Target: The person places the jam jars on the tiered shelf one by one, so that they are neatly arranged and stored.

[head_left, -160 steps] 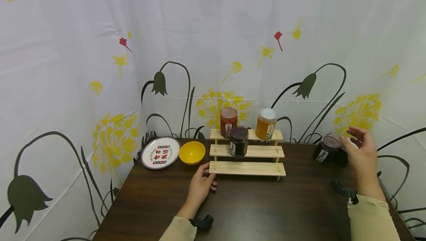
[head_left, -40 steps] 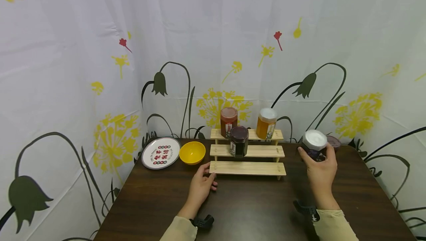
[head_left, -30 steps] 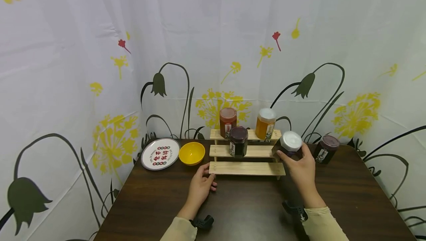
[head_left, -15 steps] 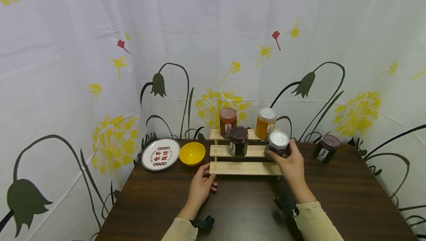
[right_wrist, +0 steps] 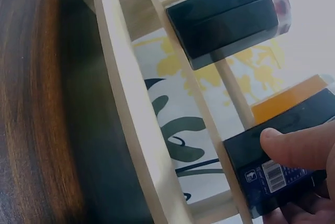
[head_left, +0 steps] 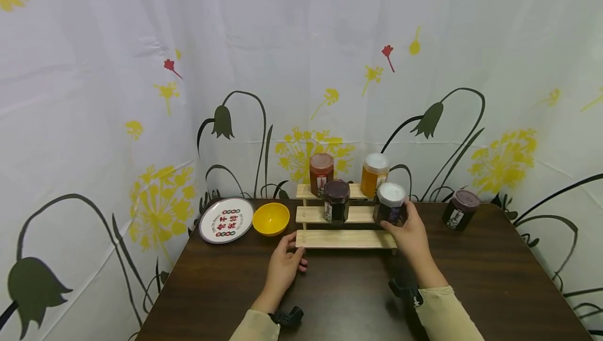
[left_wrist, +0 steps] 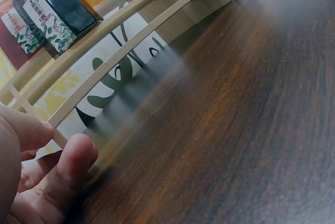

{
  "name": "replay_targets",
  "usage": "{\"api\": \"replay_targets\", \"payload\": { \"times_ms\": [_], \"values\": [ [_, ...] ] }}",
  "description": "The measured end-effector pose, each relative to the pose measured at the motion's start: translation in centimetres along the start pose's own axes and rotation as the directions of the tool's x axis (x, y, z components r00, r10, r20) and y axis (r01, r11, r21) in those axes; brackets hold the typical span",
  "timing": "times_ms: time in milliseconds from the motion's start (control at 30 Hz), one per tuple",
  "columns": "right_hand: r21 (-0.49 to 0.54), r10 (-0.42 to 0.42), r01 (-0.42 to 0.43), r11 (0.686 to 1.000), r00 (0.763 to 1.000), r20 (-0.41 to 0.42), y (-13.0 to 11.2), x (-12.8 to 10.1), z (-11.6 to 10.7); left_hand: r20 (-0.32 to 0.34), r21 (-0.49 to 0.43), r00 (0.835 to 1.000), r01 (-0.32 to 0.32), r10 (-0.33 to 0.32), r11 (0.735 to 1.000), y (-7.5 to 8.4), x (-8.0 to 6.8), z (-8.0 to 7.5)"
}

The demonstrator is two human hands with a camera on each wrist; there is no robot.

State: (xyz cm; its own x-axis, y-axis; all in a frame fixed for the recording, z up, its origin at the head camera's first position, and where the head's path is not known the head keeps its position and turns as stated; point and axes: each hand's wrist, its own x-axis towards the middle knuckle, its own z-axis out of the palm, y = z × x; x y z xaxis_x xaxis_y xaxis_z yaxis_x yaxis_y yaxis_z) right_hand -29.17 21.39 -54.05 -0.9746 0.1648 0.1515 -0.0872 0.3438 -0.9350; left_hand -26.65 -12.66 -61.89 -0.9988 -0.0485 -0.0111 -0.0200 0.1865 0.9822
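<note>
My right hand (head_left: 400,220) grips a dark jar with a white lid (head_left: 390,206) at the right end of the middle step of a three-step wooden rack (head_left: 346,239). In the right wrist view my thumb (right_wrist: 298,145) presses the jar's label side (right_wrist: 282,169), and the jar's base meets the step. A second dark jar (head_left: 336,201) stands on the same step to the left. On the top step stand a red-lidded jar (head_left: 322,173) and an orange jar (head_left: 375,173). My left hand (head_left: 294,254) rests on the table by the lowest step's left end, fingers loosely curled, holding nothing.
Another dark jar (head_left: 459,209) stands alone on the brown table (head_left: 494,278) at the right. A yellow bowl (head_left: 270,218) and a printed plate (head_left: 226,219) sit left of the rack. Flowered curtains close off the back and both sides.
My right hand picked up the white-lidded jar from the table's right side and carried it left to the middle step. The left hand has stayed where it was.
</note>
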Motion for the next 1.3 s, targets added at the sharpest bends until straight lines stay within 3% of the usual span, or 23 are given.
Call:
{"api": "replay_targets", "payload": {
  "times_ms": [467, 867, 1300],
  "values": [
    [-0.010, -0.039, 0.038, 0.999, 0.998, -0.042, -0.1, 0.3, 1.9, -0.004, -0.013, 1.000, -0.002, 0.002, 1.000, 0.0, -0.1, -0.3],
    [0.019, -0.081, 0.083, 0.996, 0.993, -0.080, 0.2, 0.3, 2.2, 0.000, -0.006, 1.000, -0.009, 0.009, 1.000, -0.1, 0.0, -0.2],
    [-0.015, -0.109, 0.109, 0.994, 0.993, -0.046, 0.6, -0.1, 1.7, 0.010, -0.007, 1.000, -0.013, 0.013, 1.000, 0.1, -0.1, -0.1]
  ]
}}
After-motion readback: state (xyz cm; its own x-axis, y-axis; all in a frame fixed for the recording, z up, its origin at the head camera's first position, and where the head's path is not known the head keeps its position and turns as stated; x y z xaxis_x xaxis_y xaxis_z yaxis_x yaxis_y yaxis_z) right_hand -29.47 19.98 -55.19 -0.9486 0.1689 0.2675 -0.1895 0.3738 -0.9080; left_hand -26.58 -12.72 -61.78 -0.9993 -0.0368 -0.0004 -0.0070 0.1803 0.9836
